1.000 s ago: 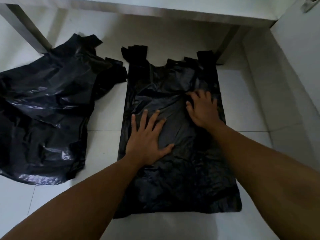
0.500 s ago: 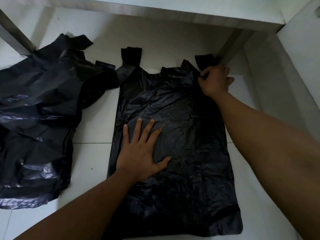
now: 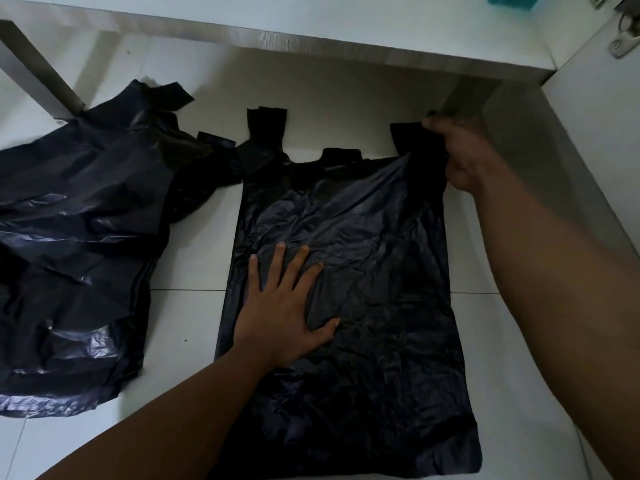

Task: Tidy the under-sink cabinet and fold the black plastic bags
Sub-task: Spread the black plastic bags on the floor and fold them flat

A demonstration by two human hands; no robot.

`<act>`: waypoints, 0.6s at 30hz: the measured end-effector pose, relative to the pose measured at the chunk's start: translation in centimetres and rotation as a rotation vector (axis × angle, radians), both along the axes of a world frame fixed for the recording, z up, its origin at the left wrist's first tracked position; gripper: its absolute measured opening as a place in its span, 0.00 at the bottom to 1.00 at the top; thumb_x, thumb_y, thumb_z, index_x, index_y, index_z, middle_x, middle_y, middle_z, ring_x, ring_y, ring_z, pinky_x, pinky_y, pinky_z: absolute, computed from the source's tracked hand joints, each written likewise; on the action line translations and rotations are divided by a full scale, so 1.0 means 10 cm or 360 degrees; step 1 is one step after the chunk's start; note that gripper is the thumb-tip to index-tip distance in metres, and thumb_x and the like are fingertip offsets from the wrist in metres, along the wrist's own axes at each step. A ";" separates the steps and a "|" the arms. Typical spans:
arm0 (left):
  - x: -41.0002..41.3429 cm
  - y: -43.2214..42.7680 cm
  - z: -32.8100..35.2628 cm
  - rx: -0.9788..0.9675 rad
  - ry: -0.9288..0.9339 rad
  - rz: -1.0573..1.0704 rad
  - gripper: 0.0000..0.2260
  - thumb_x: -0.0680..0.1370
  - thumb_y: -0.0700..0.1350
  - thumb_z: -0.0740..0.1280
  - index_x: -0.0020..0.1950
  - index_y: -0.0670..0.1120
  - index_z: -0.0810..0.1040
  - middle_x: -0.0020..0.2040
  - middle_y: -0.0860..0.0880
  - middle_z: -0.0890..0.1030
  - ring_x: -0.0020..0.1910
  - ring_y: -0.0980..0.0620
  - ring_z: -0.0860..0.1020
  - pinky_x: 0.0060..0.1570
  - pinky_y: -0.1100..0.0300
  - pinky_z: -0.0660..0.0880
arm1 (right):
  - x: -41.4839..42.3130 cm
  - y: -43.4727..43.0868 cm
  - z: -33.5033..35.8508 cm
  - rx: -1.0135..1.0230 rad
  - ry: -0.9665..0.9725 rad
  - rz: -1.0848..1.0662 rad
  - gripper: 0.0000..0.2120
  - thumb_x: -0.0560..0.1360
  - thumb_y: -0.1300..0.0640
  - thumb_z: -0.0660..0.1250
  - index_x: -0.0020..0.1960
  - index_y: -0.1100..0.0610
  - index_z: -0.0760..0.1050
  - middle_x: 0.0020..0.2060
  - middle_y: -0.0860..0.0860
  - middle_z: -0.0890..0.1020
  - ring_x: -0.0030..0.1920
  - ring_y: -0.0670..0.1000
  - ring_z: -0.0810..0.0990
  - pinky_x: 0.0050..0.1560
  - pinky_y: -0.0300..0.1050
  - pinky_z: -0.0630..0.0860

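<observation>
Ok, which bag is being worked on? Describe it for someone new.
On the white floor below the cabinet edge lie two black bags. Take the right bag, spread flat, handles toward the cabinet. Unlike the crumpled left bag, it has the left hand pressed flat on it and the right hand gripping its right handle.

Dim, flat, greyish indoor light. Faint sheen streaks the crumpled bag (image 3: 69, 237) at 9 o'clock; the flat bag (image 3: 381, 271) at centre shows only dull wrinkles. Soft shadow lies beneath the cabinet edge (image 3: 346, 50) at 12 o'clock. Wide-angle distortion bows straight lines near the borders
</observation>
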State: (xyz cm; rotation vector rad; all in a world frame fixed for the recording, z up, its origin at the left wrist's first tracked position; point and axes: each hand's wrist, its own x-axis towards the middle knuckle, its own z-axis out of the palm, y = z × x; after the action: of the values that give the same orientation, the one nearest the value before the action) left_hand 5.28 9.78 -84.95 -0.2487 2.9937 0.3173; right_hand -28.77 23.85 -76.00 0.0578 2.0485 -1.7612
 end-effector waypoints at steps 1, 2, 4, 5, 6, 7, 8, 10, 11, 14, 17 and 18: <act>0.00 0.00 0.00 0.0001 0.0001 0.0000 0.43 0.73 0.78 0.47 0.81 0.54 0.58 0.83 0.50 0.49 0.81 0.42 0.39 0.74 0.30 0.44 | -0.03 0.00 0.01 -0.0025 0.0028 -0.0034 0.14 0.73 0.55 0.74 0.56 0.59 0.81 0.52 0.54 0.84 0.51 0.53 0.84 0.52 0.47 0.82; -0.01 0.00 0.00 0.0001 0.0002 0.0001 0.43 0.73 0.78 0.48 0.81 0.54 0.58 0.83 0.50 0.49 0.81 0.42 0.39 0.74 0.30 0.44 | -0.05 -0.01 0.01 -0.0011 0.0076 -0.0065 0.15 0.72 0.53 0.75 0.56 0.58 0.82 0.52 0.54 0.84 0.52 0.53 0.84 0.52 0.47 0.82; -0.01 0.00 -0.01 -0.0003 0.0003 0.0000 0.42 0.73 0.78 0.48 0.81 0.54 0.58 0.83 0.50 0.49 0.81 0.42 0.39 0.74 0.30 0.43 | -0.06 -0.04 -0.06 0.0186 0.0287 -0.0066 0.15 0.70 0.49 0.75 0.53 0.56 0.83 0.50 0.52 0.85 0.51 0.51 0.84 0.51 0.43 0.81; -0.01 0.00 -0.01 -0.0003 0.0008 -0.0001 0.42 0.73 0.78 0.48 0.80 0.54 0.58 0.83 0.50 0.50 0.81 0.42 0.39 0.74 0.30 0.43 | -0.04 -0.04 -0.10 0.0348 0.0442 -0.0045 0.15 0.69 0.47 0.74 0.51 0.56 0.84 0.48 0.51 0.85 0.50 0.49 0.84 0.50 0.40 0.81; -0.01 0.00 -0.01 0.0000 0.0017 -0.0001 0.42 0.73 0.78 0.49 0.80 0.54 0.59 0.83 0.50 0.50 0.81 0.42 0.40 0.74 0.30 0.43 | -0.02 -0.04 -0.16 0.0502 0.0622 -0.0037 0.17 0.69 0.46 0.72 0.51 0.56 0.84 0.47 0.50 0.85 0.49 0.49 0.84 0.49 0.39 0.80; -0.01 0.00 -0.01 0.0003 0.0024 -0.0002 0.42 0.73 0.78 0.49 0.80 0.54 0.59 0.83 0.50 0.50 0.81 0.42 0.40 0.74 0.30 0.43 | 0.00 -0.02 -0.22 0.0638 0.0803 -0.0047 0.19 0.69 0.45 0.70 0.51 0.58 0.84 0.46 0.51 0.85 0.49 0.49 0.83 0.49 0.40 0.80; 0.00 0.00 -0.01 0.0003 0.0028 -0.0001 0.42 0.73 0.77 0.49 0.80 0.54 0.59 0.83 0.50 0.51 0.81 0.42 0.40 0.74 0.30 0.43 | 0.04 -0.01 -0.28 0.0740 0.0970 -0.0061 0.19 0.70 0.46 0.67 0.52 0.59 0.83 0.48 0.53 0.84 0.50 0.51 0.82 0.51 0.42 0.79; 0.00 0.01 -0.01 -0.0002 0.0025 0.0000 0.42 0.73 0.77 0.49 0.80 0.54 0.59 0.83 0.50 0.50 0.81 0.42 0.40 0.74 0.30 0.43 | 0.19 0.02 -0.36 0.0944 0.1209 -0.0114 0.15 0.74 0.50 0.64 0.56 0.58 0.80 0.54 0.55 0.80 0.56 0.53 0.78 0.56 0.46 0.75; -0.01 0.01 -0.01 -0.0003 0.0024 0.0000 0.42 0.73 0.78 0.49 0.80 0.54 0.59 0.83 0.50 0.50 0.81 0.42 0.40 0.74 0.30 0.43 | 0.29 0.05 -0.40 0.1083 0.1296 -0.0099 0.14 0.76 0.51 0.63 0.56 0.56 0.79 0.55 0.55 0.79 0.58 0.54 0.76 0.56 0.47 0.72; 0.00 0.01 -0.02 -0.0006 0.0027 0.0001 0.42 0.73 0.78 0.49 0.80 0.54 0.59 0.83 0.50 0.50 0.81 0.42 0.40 0.74 0.30 0.43 | 0.59 0.08 -0.60 0.1420 0.1487 0.0336 0.12 0.78 0.48 0.62 0.52 0.54 0.79 0.54 0.54 0.79 0.59 0.57 0.74 0.54 0.50 0.62; 0.01 0.01 -0.01 -0.0002 0.0036 0.0004 0.42 0.73 0.78 0.49 0.80 0.54 0.59 0.83 0.50 0.51 0.81 0.42 0.41 0.74 0.30 0.43 | 0.63 0.11 -0.76 0.1653 0.1277 0.0630 0.20 0.81 0.41 0.56 0.60 0.53 0.77 0.62 0.54 0.76 0.62 0.57 0.72 0.58 0.55 0.62; 0.00 0.00 -0.01 0.0001 0.0035 0.0005 0.42 0.73 0.78 0.49 0.80 0.54 0.59 0.83 0.50 0.51 0.81 0.42 0.41 0.74 0.30 0.43 | 0.60 0.11 -0.75 0.1697 0.1183 0.0610 0.23 0.81 0.40 0.54 0.65 0.53 0.75 0.66 0.55 0.73 0.65 0.57 0.70 0.61 0.58 0.61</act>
State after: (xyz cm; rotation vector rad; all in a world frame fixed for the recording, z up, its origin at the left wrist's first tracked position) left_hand 5.33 9.80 -85.02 -0.2514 3.0153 0.3234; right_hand -22.76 24.95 -83.53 -0.7024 3.0098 -0.3083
